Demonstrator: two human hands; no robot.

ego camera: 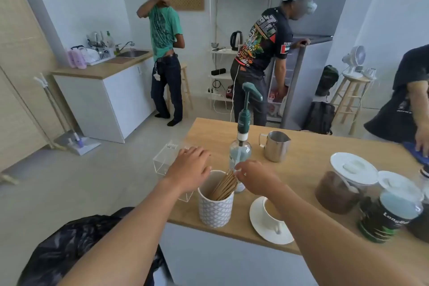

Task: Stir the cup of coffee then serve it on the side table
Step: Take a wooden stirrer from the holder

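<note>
A white cup of coffee (pixel 271 215) stands on a white saucer (pixel 260 227) near the front edge of the wooden counter (pixel 313 146). Left of it a patterned white holder (pixel 216 211) carries several wooden stir sticks (pixel 226 186). My right hand (pixel 253 175) is over the holder, its fingertips pinched at the tops of the sticks; my forearm hides part of the cup. My left hand (pixel 190 167) hovers just left of the holder's rim, fingers spread, holding nothing.
A syrup pump bottle (pixel 241 144) and a steel milk jug (pixel 276 146) stand behind the holder. Jars of coffee (pixel 343 183) crowd the right. A clear acrylic box (pixel 164 160) sits at the counter's left corner. Three people stand around; a black rubbish bag (pixel 76 246) lies below left.
</note>
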